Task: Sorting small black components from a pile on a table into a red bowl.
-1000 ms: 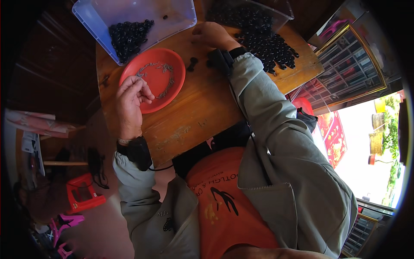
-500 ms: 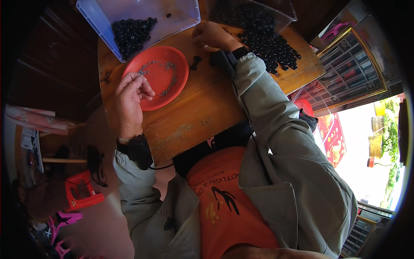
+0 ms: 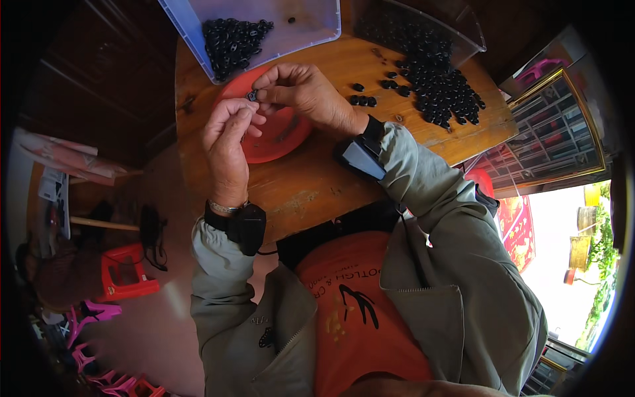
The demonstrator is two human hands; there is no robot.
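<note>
My two hands meet over a round red plastic dish [image 3: 281, 147]. My right hand [image 3: 301, 92] pinches a small dark oval piece [image 3: 251, 96] between thumb and fingertips. Pressed up against that piece, the thumb and forefinger of my left hand [image 3: 228, 129] are closed; what they hold, if anything, is too small to make out. My hands cover most of the dish, where small grey metal bits show only faintly. On the wooden table right of the dish lie several loose black oval pieces [image 3: 363, 100].
Behind the dish stands a translucent plastic bin [image 3: 311, 41] with a heap of black pieces [image 3: 231, 47]. A clear container [image 3: 466, 30] at the far right lies tipped, black pieces [image 3: 443, 92] spread from its mouth. The table's near edge [image 3: 311, 223] runs before my body.
My right hand has moved left from the table near the loose pieces to my left hand over the dish, now with a dark oval piece. The view has shifted slightly.
</note>
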